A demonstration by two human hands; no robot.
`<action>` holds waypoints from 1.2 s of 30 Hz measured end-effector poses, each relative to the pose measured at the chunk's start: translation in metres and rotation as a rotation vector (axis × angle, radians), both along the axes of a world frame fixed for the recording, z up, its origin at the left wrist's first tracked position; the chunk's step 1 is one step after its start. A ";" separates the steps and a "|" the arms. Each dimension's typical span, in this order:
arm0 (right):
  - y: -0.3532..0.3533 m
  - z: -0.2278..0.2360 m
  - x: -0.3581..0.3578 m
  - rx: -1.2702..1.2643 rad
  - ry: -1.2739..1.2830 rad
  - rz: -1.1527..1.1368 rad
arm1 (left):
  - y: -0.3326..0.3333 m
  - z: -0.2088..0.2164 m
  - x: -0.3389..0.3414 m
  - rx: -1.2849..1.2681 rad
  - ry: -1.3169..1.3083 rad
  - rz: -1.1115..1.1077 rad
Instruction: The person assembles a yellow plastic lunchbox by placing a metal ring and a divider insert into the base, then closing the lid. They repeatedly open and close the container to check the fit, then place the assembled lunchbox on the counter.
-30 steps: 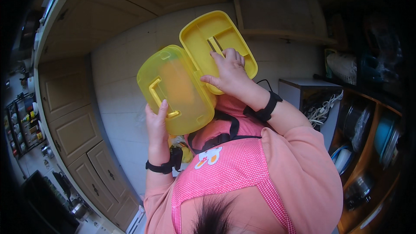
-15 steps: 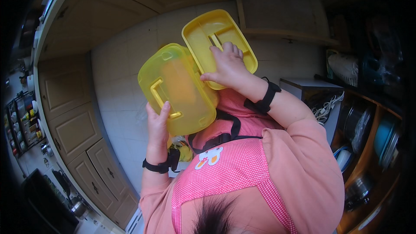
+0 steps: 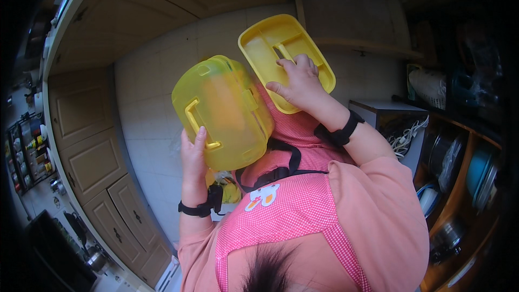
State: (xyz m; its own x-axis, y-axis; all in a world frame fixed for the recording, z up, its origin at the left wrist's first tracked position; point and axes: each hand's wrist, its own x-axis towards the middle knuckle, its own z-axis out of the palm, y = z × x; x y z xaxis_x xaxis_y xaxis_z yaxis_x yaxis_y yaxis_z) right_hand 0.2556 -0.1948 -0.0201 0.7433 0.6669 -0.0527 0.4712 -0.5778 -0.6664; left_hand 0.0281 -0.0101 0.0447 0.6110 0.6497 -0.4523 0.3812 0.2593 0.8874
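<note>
My left hand (image 3: pixel 193 154) grips a translucent yellow plastic box (image 3: pixel 221 143) at its near left side, the thumb lying by the lid's carry handle (image 3: pixel 191 112). The lid is on the box, and an orange shape (image 3: pixel 224 97) shows dimly through it. My right hand (image 3: pixel 304 85) holds a yellow divided tray (image 3: pixel 258 54) by the raised grip in its middle. No loose items are visible in the tray's compartments. The tray is tilted, to the right of the box and apart from it. Some of my left fingers are hidden under the box.
Beige cabinets (image 3: pixel 89 119) line the left, beside a counter with jars and a rack. At right, a grey-topped cabinet (image 3: pixel 378 111) holds tangled cords (image 3: pixel 405 138), next to a wooden shelf (image 3: pixel 462 184) with pans and dishes. Pale floor tiles (image 3: pixel 146 124) lie below.
My right hand has moved the tray to the right, away from the box, widening the gap between them. The box has stayed nearly in place in my left hand.
</note>
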 end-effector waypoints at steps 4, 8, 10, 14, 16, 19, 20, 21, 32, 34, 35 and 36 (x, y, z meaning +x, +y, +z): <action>-0.008 0.002 0.004 0.038 -0.057 0.004 | 0.003 0.000 -0.002 0.042 0.034 -0.013; -0.007 0.005 -0.002 0.062 -0.080 0.023 | 0.006 -0.007 0.001 0.290 0.179 -0.136; -0.006 0.007 -0.006 0.074 -0.105 0.039 | 0.000 -0.011 0.004 0.303 0.179 -0.065; -0.002 0.008 -0.012 0.122 -0.154 0.064 | -0.011 -0.011 0.003 0.104 -0.007 0.100; -0.001 0.007 -0.011 0.105 -0.138 0.049 | -0.011 -0.009 0.002 0.059 -0.054 0.114; -0.003 0.007 -0.009 0.118 -0.165 0.028 | -0.004 -0.006 0.001 0.056 0.032 0.095; -0.003 0.008 -0.008 0.114 -0.167 0.022 | -0.001 -0.005 0.000 0.058 0.027 0.066; -0.004 0.009 -0.008 0.121 -0.177 0.018 | 0.001 -0.005 0.000 0.060 0.021 0.038; -0.021 0.016 0.001 0.095 -0.217 -0.012 | 0.013 0.001 0.006 0.306 0.073 -0.196; -0.021 0.013 0.004 0.086 -0.219 -0.006 | 0.012 -0.003 0.001 0.467 0.129 -0.306; -0.022 0.013 0.006 0.067 -0.225 -0.013 | 0.010 -0.005 -0.003 0.359 0.042 -0.205; -0.022 0.012 0.007 0.064 -0.241 -0.017 | 0.010 -0.008 -0.005 0.265 -0.062 -0.097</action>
